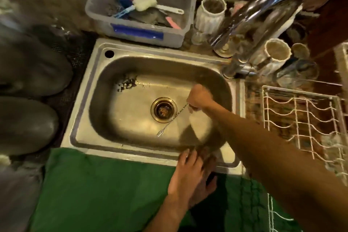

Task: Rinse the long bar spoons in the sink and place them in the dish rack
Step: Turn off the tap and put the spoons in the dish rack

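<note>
The right hand [199, 98] is curled around the top end of 1 long bar spoon [172, 120], a thin silvery rod with a twisted stem and a small forked tip. The spoon slants down inside the sink [90, 88], its tip just right of the drain [163, 109] and low over the basin floor. The left hand [185, 173] lies with fingers straight on the sink's near rim, holding nothing. The white wire dish rack [301, 122] stands just right of the sink
</note>
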Available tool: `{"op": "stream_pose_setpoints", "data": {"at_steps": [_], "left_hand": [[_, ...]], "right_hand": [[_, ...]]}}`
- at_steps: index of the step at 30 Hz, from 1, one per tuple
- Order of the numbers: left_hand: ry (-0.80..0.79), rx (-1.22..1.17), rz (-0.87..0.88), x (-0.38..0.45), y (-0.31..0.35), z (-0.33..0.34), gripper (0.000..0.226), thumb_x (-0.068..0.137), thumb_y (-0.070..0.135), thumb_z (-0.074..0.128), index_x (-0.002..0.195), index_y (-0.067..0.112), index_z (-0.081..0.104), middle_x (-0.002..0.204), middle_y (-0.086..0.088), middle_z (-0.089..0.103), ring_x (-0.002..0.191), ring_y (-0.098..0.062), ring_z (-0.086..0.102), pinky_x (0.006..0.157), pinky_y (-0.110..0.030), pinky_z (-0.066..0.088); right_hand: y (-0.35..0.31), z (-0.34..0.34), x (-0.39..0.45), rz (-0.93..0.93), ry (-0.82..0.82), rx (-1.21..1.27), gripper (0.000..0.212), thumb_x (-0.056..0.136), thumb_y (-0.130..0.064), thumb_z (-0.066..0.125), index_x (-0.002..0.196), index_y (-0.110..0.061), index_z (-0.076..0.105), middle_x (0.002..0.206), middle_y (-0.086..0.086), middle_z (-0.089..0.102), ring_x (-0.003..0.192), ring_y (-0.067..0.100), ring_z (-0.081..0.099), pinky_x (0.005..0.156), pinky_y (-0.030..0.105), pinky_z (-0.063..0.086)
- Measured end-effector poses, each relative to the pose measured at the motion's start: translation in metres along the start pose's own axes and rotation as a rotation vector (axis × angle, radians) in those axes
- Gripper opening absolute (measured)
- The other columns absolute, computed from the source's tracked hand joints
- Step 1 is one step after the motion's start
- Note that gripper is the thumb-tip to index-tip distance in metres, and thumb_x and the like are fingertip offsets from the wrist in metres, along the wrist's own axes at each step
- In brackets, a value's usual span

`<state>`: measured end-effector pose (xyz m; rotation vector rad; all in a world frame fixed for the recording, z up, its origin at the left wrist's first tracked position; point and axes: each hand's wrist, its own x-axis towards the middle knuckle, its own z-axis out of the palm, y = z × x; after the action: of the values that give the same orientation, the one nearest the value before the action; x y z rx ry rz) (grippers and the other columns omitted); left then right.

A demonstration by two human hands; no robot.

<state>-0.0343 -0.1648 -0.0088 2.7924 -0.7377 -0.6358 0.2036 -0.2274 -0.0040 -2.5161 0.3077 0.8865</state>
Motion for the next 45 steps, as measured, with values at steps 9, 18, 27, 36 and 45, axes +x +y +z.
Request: {"op": "stream_pose_setpoints", "data": {"at_steps": [9, 18, 27, 36, 45], "left_hand": [[0.161, -0.156, -0.054, -0.009, 0.012, -0.002, 0.052, 0.097, 0.043, 0.047, 0.138, 0.013, 0.057, 0.149, -0.015, 0.049, 0.143, -0.035, 0.032, 0.121, -0.057, 0.019], [0.16, -0.243, 0.004, -0.005, 0.005, 0.001, 0.045, 0.097, 0.054, 0.041, 0.132, 0.031, 0.058, 0.141, 0.002, 0.057, 0.132, -0.028, 0.051, 0.117, -0.046, 0.022], [0.09, -0.139, 0.021, -0.002, 0.006, -0.008, 0.05, 0.093, 0.057, 0.043, 0.136, 0.033, 0.051, 0.14, 0.001, 0.057, 0.124, -0.027, 0.055, 0.11, -0.046, 0.021], [0.035, -0.068, 0.021, -0.004, 0.01, -0.018, 0.057, 0.098, 0.056, 0.036, 0.143, 0.025, 0.051, 0.145, -0.006, 0.057, 0.12, -0.033, 0.057, 0.11, -0.052, 0.033], [0.075, -0.022, -0.015, -0.008, 0.015, -0.023, 0.06, 0.097, 0.058, 0.026, 0.151, 0.033, 0.035, 0.154, -0.005, 0.045, 0.14, -0.032, 0.041, 0.116, -0.05, 0.029]], "right_hand": [[0.021, 0.084, 0.034, 0.345, 0.177, 0.442, 0.021, 0.09, -0.011, 0.062, 0.109, -0.002, 0.066, 0.1, 0.01, 0.07, 0.091, 0.026, 0.069, 0.08, 0.036, 0.058], [0.003, 0.09, 0.032, 0.39, 0.227, 0.472, 0.022, 0.093, -0.001, 0.053, 0.113, 0.002, 0.061, 0.109, 0.017, 0.068, 0.098, 0.033, 0.067, 0.078, 0.036, 0.053], [0.006, 0.062, 0.006, 0.394, 0.258, 0.579, 0.023, 0.083, 0.0, 0.069, 0.103, -0.005, 0.058, 0.099, 0.015, 0.067, 0.089, 0.033, 0.071, 0.076, 0.046, 0.062], [0.0, -0.038, -0.097, 0.253, 0.238, 0.601, 0.018, 0.088, -0.006, 0.07, 0.087, -0.011, 0.052, 0.085, 0.006, 0.065, 0.07, 0.016, 0.066, 0.041, 0.017, 0.046], [0.011, -0.15, -0.244, 0.067, 0.186, 0.649, 0.012, 0.082, 0.009, 0.068, 0.081, -0.001, 0.061, 0.056, 0.012, 0.065, 0.054, 0.02, 0.065, 0.072, 0.044, 0.063]]}}
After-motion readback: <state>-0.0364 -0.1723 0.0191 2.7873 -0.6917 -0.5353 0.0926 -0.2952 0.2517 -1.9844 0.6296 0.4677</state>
